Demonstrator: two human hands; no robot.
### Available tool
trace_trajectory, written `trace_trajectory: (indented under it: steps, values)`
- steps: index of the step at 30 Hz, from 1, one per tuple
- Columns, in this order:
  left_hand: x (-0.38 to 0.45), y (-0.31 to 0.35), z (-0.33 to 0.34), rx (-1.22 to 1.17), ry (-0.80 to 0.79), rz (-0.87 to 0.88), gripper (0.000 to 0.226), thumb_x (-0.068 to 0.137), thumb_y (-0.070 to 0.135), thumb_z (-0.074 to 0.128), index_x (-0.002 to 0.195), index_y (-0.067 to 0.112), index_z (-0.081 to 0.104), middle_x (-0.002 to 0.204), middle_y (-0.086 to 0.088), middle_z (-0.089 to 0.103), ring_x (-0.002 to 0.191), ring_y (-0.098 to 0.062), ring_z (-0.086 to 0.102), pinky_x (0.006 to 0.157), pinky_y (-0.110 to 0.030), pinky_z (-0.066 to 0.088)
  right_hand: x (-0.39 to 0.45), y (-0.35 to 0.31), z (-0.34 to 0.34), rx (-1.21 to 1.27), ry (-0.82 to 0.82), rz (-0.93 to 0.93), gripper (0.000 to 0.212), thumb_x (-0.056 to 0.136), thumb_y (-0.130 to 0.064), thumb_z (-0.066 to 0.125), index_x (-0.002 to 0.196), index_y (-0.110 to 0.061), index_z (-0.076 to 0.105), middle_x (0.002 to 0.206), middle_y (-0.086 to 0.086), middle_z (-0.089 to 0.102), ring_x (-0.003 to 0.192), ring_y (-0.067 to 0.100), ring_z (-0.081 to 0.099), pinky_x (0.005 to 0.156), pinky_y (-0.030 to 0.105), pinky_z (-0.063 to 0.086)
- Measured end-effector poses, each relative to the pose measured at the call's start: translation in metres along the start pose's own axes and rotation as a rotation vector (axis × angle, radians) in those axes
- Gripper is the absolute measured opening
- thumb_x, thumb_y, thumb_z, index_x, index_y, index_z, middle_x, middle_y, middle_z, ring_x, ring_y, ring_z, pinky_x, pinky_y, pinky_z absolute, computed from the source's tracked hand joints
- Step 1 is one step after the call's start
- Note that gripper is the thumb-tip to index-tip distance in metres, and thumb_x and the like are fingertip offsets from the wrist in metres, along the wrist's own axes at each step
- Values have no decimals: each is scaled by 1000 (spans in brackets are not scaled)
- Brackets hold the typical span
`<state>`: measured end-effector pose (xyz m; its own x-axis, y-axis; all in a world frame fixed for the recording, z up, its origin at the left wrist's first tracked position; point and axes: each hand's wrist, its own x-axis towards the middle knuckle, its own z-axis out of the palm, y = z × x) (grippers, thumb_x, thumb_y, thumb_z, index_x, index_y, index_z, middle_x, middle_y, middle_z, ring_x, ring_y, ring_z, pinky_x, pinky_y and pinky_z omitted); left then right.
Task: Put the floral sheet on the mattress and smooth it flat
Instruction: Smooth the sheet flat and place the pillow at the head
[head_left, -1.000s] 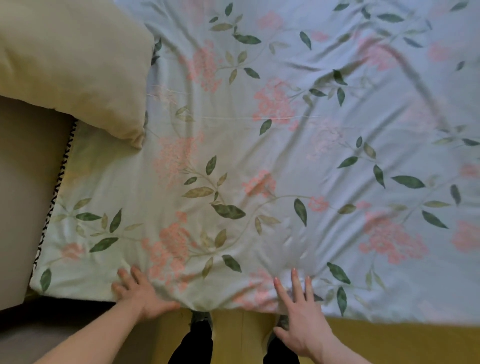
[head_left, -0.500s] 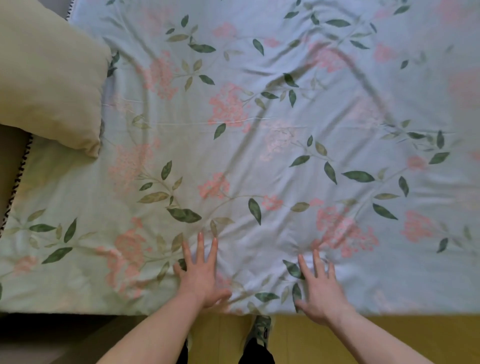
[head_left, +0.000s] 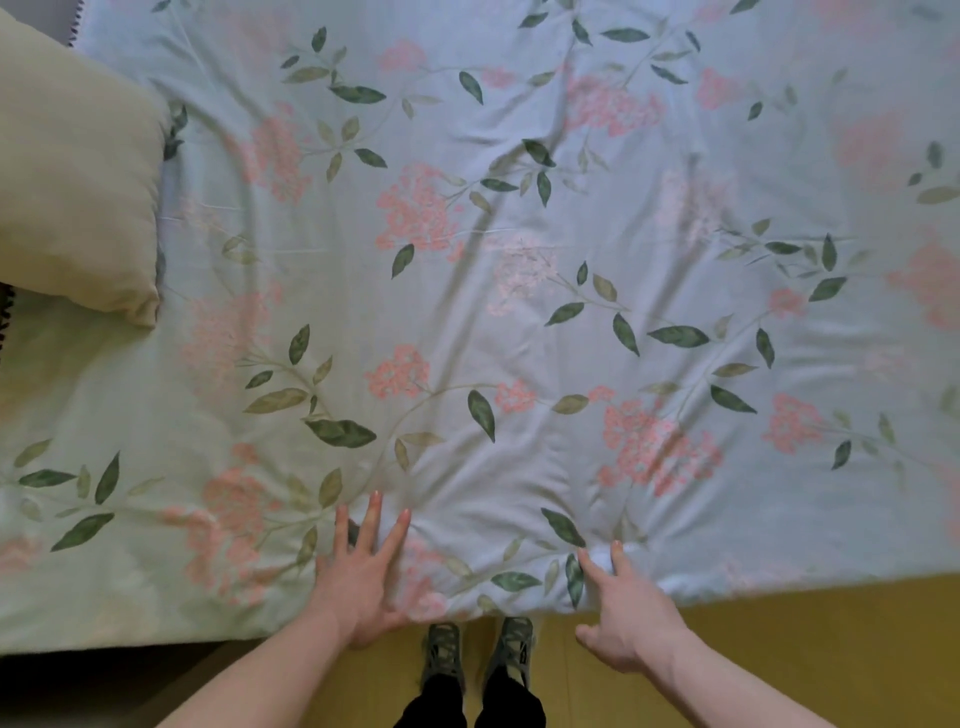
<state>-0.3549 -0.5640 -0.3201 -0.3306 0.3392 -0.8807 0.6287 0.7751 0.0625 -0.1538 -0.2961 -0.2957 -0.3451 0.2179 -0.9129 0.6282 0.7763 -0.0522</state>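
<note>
The floral sheet (head_left: 519, 322), pale blue with pink blossoms and green leaves, lies spread over the mattress and fills most of the view, with soft creases running across it. My left hand (head_left: 361, 577) presses flat on the sheet near its front edge, fingers straight and spread. My right hand (head_left: 623, 608) rests at the front edge a little to the right, fingertips on the fabric, which bunches into small folds just ahead of them. The mattress itself is hidden under the sheet.
A beige pillow (head_left: 72, 182) lies on the sheet at the upper left. Yellow floor (head_left: 805, 649) runs along the front of the bed, where my two shoes (head_left: 478, 649) stand between my arms. A dark gap lies at the lower left.
The view has shifted right along the bed. My left hand moved from the front left corner toward the middle, and my right hand has slid back to the sheet's front edge.
</note>
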Motion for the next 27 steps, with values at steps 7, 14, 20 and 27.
trace_trajectory:
  steps: [7,14,20,27]
  values:
    - [0,-5,3,27,37,12,123,86,64,67,151,41,-35,148,3,-58,143,-46,-40,119,-67,25,33,-7,-27,103,253,73,99,91,-61,56,162,-27,-5,168,18,-6,151,49,11,122,55,22]
    - [5,-8,18,75,91,23,122,86,70,61,149,38,-38,151,-1,-55,144,-48,-37,120,-66,22,19,-26,80,48,230,182,127,88,-68,61,144,-29,-46,148,23,-52,148,61,2,98,41,55]
    - [-14,-12,34,142,39,39,116,90,60,60,151,38,-36,152,-4,-53,145,-48,-35,123,-66,12,-9,-12,64,93,87,131,110,95,-53,60,153,-38,-33,158,19,-41,105,32,71,82,35,59]
    - [-40,-10,6,83,-155,70,98,89,41,61,163,40,-2,168,5,-24,157,-38,8,125,-39,26,-28,-18,20,151,-89,161,77,90,-27,54,161,-32,24,161,10,35,133,27,54,101,32,50]
